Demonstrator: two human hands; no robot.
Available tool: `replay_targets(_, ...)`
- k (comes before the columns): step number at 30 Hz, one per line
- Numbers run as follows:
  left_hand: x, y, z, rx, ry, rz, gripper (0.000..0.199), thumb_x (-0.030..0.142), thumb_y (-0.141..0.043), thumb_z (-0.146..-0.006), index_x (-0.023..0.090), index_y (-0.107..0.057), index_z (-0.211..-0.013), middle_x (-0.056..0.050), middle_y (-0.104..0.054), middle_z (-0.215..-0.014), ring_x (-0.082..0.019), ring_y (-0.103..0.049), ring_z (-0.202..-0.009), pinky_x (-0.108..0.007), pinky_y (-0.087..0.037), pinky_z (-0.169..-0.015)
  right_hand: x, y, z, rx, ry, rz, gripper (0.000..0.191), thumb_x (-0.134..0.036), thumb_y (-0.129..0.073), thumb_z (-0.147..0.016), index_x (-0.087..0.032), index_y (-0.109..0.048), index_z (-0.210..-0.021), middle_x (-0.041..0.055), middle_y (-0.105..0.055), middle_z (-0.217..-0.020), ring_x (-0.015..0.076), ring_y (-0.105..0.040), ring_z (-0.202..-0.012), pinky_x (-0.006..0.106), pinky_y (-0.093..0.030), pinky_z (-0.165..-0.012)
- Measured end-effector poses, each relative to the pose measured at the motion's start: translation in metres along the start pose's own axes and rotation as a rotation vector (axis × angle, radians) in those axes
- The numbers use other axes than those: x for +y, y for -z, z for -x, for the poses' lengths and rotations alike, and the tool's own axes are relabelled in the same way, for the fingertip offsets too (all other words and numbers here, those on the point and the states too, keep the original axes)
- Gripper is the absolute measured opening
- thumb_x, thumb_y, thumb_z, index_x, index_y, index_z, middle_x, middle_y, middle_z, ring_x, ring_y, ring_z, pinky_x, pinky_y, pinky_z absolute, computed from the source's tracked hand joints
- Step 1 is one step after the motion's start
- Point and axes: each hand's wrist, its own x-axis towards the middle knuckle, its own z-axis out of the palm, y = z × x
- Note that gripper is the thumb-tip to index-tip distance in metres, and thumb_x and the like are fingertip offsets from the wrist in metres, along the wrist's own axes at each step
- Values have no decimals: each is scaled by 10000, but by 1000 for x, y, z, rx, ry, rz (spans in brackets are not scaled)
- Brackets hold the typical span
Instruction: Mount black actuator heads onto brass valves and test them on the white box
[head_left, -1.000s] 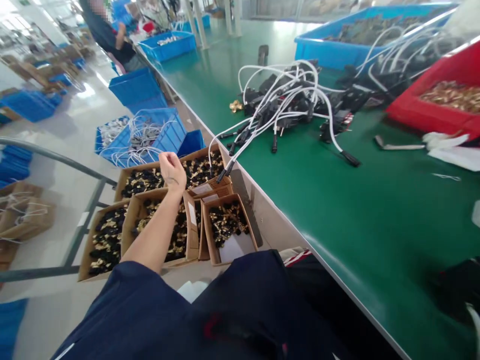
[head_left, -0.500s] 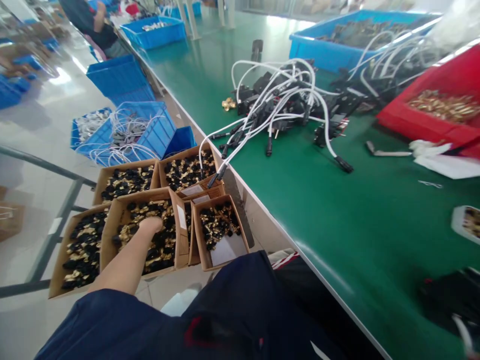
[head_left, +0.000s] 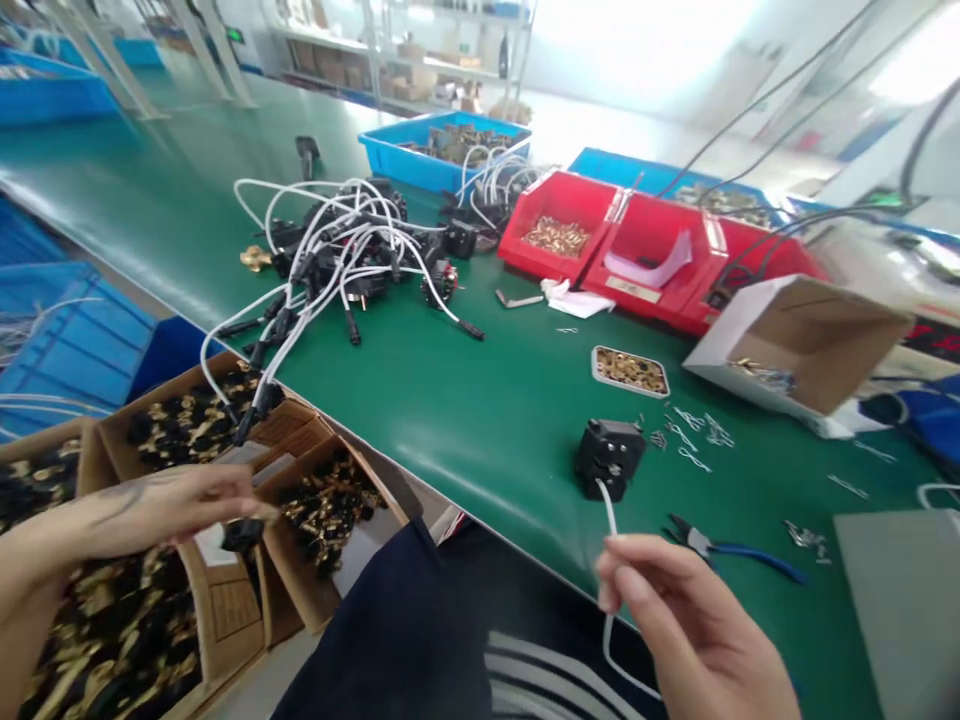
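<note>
My left hand (head_left: pixel 187 505) is above the cardboard boxes with its fingers closed on a black-and-brass fitting (head_left: pixel 241 535), blurred by motion. Under that hand, a box of black and brass fittings (head_left: pixel 112 620) is partly covered by my forearm. Between thumb and fingers, my right hand (head_left: pixel 690 625) pinches a white cable (head_left: pixel 609 510). The cable runs up into a small black device (head_left: pixel 611 455) with screws on its face, lying on the green table (head_left: pixel 480 430). Blue-handled pliers (head_left: pixel 739 555) lie just beyond my right hand.
A tangle of white cables and black devices (head_left: pixel 345 240) lies at the left, some plugs hanging over the edge. Red bins (head_left: pixel 551 225) stand behind a tray of brass parts (head_left: pixel 630 371). An open carton (head_left: pixel 802 345), loose clips (head_left: pixel 694 430) and a grey box (head_left: pixel 900 600) are right.
My left hand has come up out of the fittings box with a fitting in it. The view has swung right, bringing my right hand and the cabled device into sight.
</note>
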Motion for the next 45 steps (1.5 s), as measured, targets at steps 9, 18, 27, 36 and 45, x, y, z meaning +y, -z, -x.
replay_targets(9, 106, -209, -14, -605, 202, 620, 469, 649, -651, -852, 186, -579, -847, 47, -548, -555, -46, -385, -386, -144, -262, -375, 14, -3, 20, -194, -165, -470, 740, -522, -811, -791, -305, -532, -1441, 17, -659, -911, 128, -622, -751, 265, -559, -749)
replay_targets(18, 141, -267, 14, -407, -54, 189, 469, 611, -419, -989, 223, -613, -811, 25, -589, -576, -119, -537, -505, -218, -412, -488, 24, 21, 48, 33, -164, -653, 365, -507, -716, -885, -211, -701, -1098, 12, -623, -785, 101, -553, -610, 219, -501, -573)
replay_targets(27, 147, -273, 30, -227, -683, -12, 332, 431, -589, -981, 273, -569, -1273, -18, -625, -1162, -109, -632, -1088, -140, -511, -932, 32, 25, 63, 21, -115, -818, 329, -514, -631, -947, -249, -725, -1117, 11, -639, -809, 93, -577, -648, 197, -491, -600)
replay_targets(36, 146, -268, 30, -228, -866, -10, 287, 252, -556, -1015, 194, -529, -1294, -32, -596, -1210, -84, -539, -1216, -141, -380, -1119, 33, 26, 60, 41, -52, -744, 260, -505, -632, -949, -377, -735, -1151, -21, -635, -1019, 94, -547, -921, 168, -454, -846)
replay_targets(45, 144, -270, 26, -212, -825, -54, 350, 366, -614, -980, 219, -533, -1287, -24, -602, -1219, -80, -573, -1188, -109, -407, -1079, 29, 24, 58, 30, -87, -756, 269, -511, -642, -934, -348, -744, -1122, -8, -641, -965, 107, -565, -879, 201, -488, -827)
